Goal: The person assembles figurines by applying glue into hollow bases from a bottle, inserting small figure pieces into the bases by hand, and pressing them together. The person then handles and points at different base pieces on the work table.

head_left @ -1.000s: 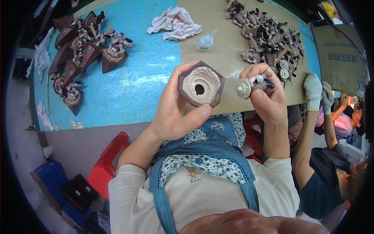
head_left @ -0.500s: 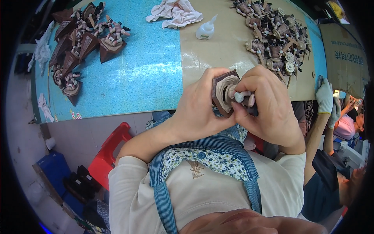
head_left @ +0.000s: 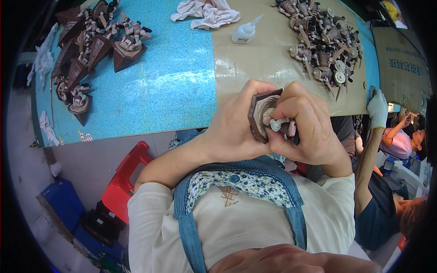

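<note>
Above my lap, at the table's near edge, my left hand [head_left: 233,119] is closed around a dark brown, angular base [head_left: 256,123] with a cream hollow facing right. My right hand [head_left: 308,123] pinches a small painted figurine [head_left: 276,124] by its body, holding its end against that hollow. Fingers cover much of the figurine, and the exact contact inside the hollow is hidden. Lying at the far left are several brown pointed bases with figurines [head_left: 127,45] on them. A heap of loose figurines [head_left: 325,41] with brown, barrel-like bodies covers the far right.
A white squeeze bottle [head_left: 244,33] stands beyond my hands, near a crumpled pale cloth [head_left: 211,13]. To the right, a co-worker's gloved hand [head_left: 378,109] rests at the table edge by a cardboard box [head_left: 403,68]. A red chair [head_left: 127,177] is at left.
The figurine has come closer into the hollow of the base; a dark gap between them no longer shows. My right fingers have curled in tighter. The view has shifted slightly.
</note>
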Demonstrator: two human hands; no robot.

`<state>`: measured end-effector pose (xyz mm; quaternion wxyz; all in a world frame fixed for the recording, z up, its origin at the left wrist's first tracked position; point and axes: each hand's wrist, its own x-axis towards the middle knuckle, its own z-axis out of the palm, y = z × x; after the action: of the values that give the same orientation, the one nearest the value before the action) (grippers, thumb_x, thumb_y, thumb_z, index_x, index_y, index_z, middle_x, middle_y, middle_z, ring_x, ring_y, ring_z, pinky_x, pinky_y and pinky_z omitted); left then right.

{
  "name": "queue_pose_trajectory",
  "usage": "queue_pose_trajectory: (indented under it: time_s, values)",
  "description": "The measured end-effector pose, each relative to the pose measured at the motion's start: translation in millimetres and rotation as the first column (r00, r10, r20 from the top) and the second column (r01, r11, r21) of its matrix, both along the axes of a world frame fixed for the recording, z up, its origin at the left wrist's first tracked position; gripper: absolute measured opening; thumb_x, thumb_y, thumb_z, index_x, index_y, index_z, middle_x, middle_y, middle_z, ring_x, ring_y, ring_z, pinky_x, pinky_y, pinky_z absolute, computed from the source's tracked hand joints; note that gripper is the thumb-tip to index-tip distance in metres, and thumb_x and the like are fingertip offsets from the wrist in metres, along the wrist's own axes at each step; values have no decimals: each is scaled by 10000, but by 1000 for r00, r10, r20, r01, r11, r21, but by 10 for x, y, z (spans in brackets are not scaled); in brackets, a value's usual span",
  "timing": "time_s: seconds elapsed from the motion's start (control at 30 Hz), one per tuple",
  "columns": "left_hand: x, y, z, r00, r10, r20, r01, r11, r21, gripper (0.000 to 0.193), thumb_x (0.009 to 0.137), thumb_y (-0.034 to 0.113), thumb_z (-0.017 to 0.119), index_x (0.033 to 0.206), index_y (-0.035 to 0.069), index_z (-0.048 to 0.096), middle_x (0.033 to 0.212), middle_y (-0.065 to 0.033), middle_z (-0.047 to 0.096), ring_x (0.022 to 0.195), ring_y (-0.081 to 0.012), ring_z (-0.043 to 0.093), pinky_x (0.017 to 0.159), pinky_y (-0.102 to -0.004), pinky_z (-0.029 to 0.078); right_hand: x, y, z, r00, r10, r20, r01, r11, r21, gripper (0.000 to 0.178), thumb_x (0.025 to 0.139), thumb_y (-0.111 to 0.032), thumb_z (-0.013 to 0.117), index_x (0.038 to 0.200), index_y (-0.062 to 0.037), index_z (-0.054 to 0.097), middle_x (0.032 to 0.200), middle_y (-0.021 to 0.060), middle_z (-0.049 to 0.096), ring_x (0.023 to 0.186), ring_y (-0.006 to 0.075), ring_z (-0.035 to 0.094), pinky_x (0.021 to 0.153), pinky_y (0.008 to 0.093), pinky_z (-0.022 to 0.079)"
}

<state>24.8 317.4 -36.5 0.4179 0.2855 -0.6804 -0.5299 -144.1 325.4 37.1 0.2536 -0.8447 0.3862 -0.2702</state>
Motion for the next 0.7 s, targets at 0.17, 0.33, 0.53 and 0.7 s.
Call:
queue_pose_trajectory:
  time_s: [0.17,0.33,0.53,0.7]
  values:
    - [40,-104,-32,997,-66,-45,71,990,119,677,652,179,822,1195,24,449,1008,-144,653,903,-262,674,779,-336,525,-23,-73,52,999,-24,-43,26,999,40,364,656,21,697,962,-3,501,875,143,495,750,321,556,641,386,462]
    - [53,-119,-28,965,-184,-187,236,920,314,641,662,140,811,1180,5,459,993,-86,635,876,-126,623,751,-284,522,-148,-207,177,994,86,-68,-72,981,181,443,676,68,661,1099,13,540,995,162,543,896,334,562,789,361,469]
    - [19,-120,50,966,-186,-181,239,909,342,645,656,140,805,1181,-1,457,988,-80,634,880,-128,619,773,-282,515,-128,-134,115,999,13,-31,-8,987,162,431,644,48,690,1041,-17,537,935,131,544,815,315,571,726,356,482]
    - [-50,-87,80,991,-136,21,127,964,233,646,628,149,798,1158,-9,465,952,-117,652,871,-190,660,770,-309,522,-146,-107,68,999,-5,-49,12,988,154,391,635,50,673,990,-19,523,899,134,534,789,311,572,686,361,477]
